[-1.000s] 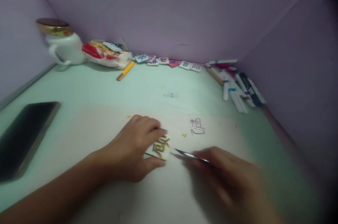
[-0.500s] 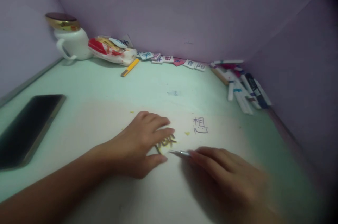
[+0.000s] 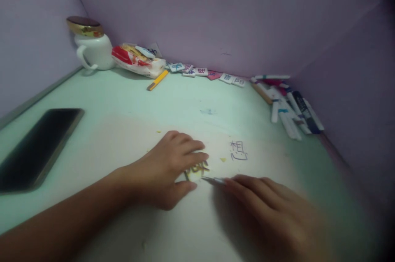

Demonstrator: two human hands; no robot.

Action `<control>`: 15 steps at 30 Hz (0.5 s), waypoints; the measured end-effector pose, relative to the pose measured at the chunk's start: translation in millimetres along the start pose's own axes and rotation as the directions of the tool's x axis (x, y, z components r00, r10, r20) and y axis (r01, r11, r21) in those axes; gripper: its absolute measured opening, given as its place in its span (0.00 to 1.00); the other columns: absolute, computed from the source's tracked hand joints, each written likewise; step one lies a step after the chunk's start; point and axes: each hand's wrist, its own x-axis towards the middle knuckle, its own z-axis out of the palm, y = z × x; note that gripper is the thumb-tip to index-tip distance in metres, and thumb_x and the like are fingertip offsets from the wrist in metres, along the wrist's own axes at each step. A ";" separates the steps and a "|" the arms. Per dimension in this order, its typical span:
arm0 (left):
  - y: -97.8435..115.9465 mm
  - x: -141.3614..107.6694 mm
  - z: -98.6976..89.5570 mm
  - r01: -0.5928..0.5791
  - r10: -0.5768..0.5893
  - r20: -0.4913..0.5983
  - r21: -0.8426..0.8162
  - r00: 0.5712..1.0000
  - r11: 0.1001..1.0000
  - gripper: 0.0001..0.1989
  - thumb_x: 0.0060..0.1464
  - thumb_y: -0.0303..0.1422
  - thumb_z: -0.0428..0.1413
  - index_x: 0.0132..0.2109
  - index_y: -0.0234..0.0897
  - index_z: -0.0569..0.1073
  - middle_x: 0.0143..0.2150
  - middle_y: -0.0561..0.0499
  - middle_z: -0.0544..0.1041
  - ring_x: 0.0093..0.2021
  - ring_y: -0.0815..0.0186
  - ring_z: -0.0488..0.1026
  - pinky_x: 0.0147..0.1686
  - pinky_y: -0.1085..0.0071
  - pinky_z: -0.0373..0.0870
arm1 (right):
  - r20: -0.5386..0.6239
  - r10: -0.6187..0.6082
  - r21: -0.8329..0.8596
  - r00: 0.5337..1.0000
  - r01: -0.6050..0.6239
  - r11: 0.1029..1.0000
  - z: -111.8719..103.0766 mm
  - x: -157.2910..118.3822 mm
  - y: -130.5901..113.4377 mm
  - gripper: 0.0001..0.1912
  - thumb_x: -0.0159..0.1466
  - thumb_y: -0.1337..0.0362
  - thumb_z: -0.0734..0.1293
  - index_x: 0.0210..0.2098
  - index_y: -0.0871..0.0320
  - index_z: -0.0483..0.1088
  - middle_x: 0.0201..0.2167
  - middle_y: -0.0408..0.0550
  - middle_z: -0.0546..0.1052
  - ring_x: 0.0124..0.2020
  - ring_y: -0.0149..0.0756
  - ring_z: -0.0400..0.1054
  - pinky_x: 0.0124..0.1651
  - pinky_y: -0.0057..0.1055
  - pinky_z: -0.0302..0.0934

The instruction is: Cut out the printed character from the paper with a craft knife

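Note:
Between my hands, a small yellow piece with dark strokes (image 3: pixel 195 172) lies on the table. My left hand (image 3: pixel 168 169) rests over its left and upper edge with fingers spread, pressing it down rather than wrapping round it. My right hand (image 3: pixel 268 208) is closed on a thin silver pointed tool (image 3: pixel 216 180), whose tip is at the piece's right edge. A purple character (image 3: pixel 238 150) is drawn on the table above my right hand. Small yellow scraps (image 3: pixel 223 159) lie nearby.
A dark phone (image 3: pixel 40 149) lies at the left. Along the back stand a white mug (image 3: pixel 97 52) with a gold-rimmed lid, a red-and-white packet (image 3: pixel 137 61), a yellow cutter (image 3: pixel 157 80) and character cards (image 3: pixel 201 72). Markers (image 3: pixel 288 110) are piled at the right.
The whole view has shifted a little, so the objects appear farther right. Both hands keep nearly the same places around the yellow piece, with the tool tip still beside it.

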 end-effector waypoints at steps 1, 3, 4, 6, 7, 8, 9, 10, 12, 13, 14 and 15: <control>0.3 0.3 -0.3 0.002 -0.002 0.003 0.000 1.000 1.000 0.23 0.52 0.31 0.55 0.56 0.35 0.70 0.58 0.42 0.71 0.55 0.51 0.65 0.55 0.51 0.58 | 0.002 0.002 -0.014 1.000 -0.002 1.000 -0.2 0.5 -0.3 0.17 0.65 0.75 0.57 0.43 0.55 0.75 0.37 0.47 0.83 0.30 0.38 0.75 0.29 0.34 0.65; 0.5 0.7 -0.6 -0.001 0.001 -0.002 -0.001 1.000 1.000 0.23 0.52 0.32 0.55 0.56 0.36 0.70 0.58 0.42 0.71 0.54 0.51 0.65 0.55 0.51 0.58 | 0.018 -0.001 -0.031 1.000 0.002 1.000 -0.7 2.4 0.1 0.17 0.65 0.74 0.57 0.41 0.55 0.76 0.36 0.48 0.83 0.29 0.38 0.75 0.29 0.34 0.65; 0.4 0.9 -0.5 -0.003 0.003 -0.005 -0.002 1.000 1.000 0.23 0.52 0.32 0.55 0.56 0.36 0.70 0.58 0.42 0.71 0.54 0.51 0.65 0.55 0.51 0.59 | 0.028 -0.007 -0.032 1.000 0.008 0.999 -1.0 3.7 0.9 0.17 0.65 0.74 0.57 0.41 0.55 0.76 0.36 0.48 0.83 0.29 0.38 0.75 0.29 0.34 0.65; -0.1 0.9 -0.1 -0.009 0.009 -0.008 -0.005 1.000 1.000 0.22 0.53 0.32 0.55 0.56 0.36 0.70 0.58 0.42 0.71 0.54 0.51 0.65 0.55 0.51 0.59 | 0.040 -0.017 -0.029 0.999 0.018 0.999 -1.5 7.0 2.8 0.16 0.66 0.73 0.58 0.40 0.55 0.77 0.35 0.48 0.83 0.28 0.37 0.74 0.28 0.32 0.65; -0.5 0.8 0.0 -0.013 0.013 -0.007 -0.007 1.000 1.000 0.22 0.53 0.32 0.55 0.56 0.36 0.70 0.58 0.42 0.71 0.54 0.51 0.65 0.55 0.50 0.59 | 0.048 -0.020 -0.025 0.999 0.022 0.999 -2.0 8.9 3.9 0.16 0.65 0.73 0.58 0.39 0.55 0.77 0.34 0.48 0.83 0.27 0.36 0.74 0.27 0.31 0.65; -0.9 0.8 0.1 -0.017 0.017 -0.004 -0.008 1.000 1.000 0.22 0.53 0.32 0.55 0.56 0.37 0.70 0.58 0.42 0.71 0.54 0.51 0.65 0.55 0.51 0.58 | 0.059 -0.023 -0.018 0.998 0.024 1.000 -2.5 10.9 4.9 0.16 0.65 0.73 0.59 0.38 0.55 0.77 0.33 0.47 0.82 0.27 0.36 0.74 0.26 0.30 0.64; -1.3 0.7 0.0 -0.018 0.018 -0.001 -0.007 1.000 1.000 0.22 0.53 0.32 0.55 0.56 0.37 0.69 0.59 0.42 0.71 0.54 0.51 0.65 0.55 0.51 0.58 | 0.075 -0.021 -0.006 0.997 0.022 1.000 -3.2 12.8 5.7 0.15 0.65 0.73 0.59 0.38 0.55 0.78 0.31 0.46 0.82 0.26 0.35 0.73 0.25 0.29 0.63; -1.6 0.6 -0.1 -0.022 0.022 0.000 -0.007 1.000 1.000 0.22 0.53 0.32 0.55 0.56 0.37 0.69 0.59 0.42 0.71 0.54 0.51 0.65 0.55 0.51 0.58 | 0.097 -0.016 0.012 0.995 0.015 1.000 -4.0 14.6 6.4 0.15 0.65 0.73 0.60 0.37 0.55 0.78 0.30 0.45 0.81 0.25 0.34 0.73 0.24 0.28 0.62; -2.0 0.6 -0.6 -0.029 0.029 0.008 -0.006 1.000 1.000 0.22 0.53 0.31 0.55 0.57 0.36 0.69 0.59 0.42 0.70 0.54 0.51 0.65 0.55 0.51 0.58 | 0.150 0.001 0.056 0.989 -0.010 0.998 -5.4 17.5 7.6 0.14 0.64 0.73 0.60 0.36 0.55 0.77 0.28 0.44 0.80 0.24 0.33 0.72 0.22 0.28 0.59; -2.0 0.6 -0.8 -0.030 0.030 0.012 -0.005 0.999 1.000 0.22 0.53 0.31 0.55 0.57 0.36 0.69 0.59 0.41 0.70 0.54 0.51 0.65 0.55 0.51 0.57 | 0.176 0.015 0.082 0.984 -0.030 0.996 -5.7 18.3 8.2 0.14 0.63 0.72 0.60 0.36 0.55 0.77 0.27 0.44 0.79 0.23 0.33 0.71 0.21 0.28 0.57; -1.9 0.6 -0.9 -0.029 0.029 0.013 -0.005 0.999 1.000 0.22 0.53 0.31 0.55 0.57 0.36 0.69 0.59 0.41 0.70 0.54 0.51 0.65 0.55 0.51 0.57 | 0.202 0.031 0.110 0.979 -0.054 0.992 -5.6 18.8 8.9 0.14 0.63 0.71 0.60 0.36 0.54 0.77 0.26 0.43 0.78 0.22 0.32 0.70 0.20 0.27 0.56; -1.8 0.6 -1.0 -0.026 0.026 0.014 -0.004 1.000 1.000 0.22 0.53 0.31 0.55 0.57 0.36 0.69 0.59 0.41 0.70 0.54 0.51 0.65 0.55 0.51 0.57 | 0.225 0.045 0.138 0.973 -0.078 0.987 -4.9 18.8 9.7 0.13 0.64 0.70 0.60 0.36 0.54 0.77 0.25 0.43 0.77 0.22 0.32 0.69 0.20 0.27 0.55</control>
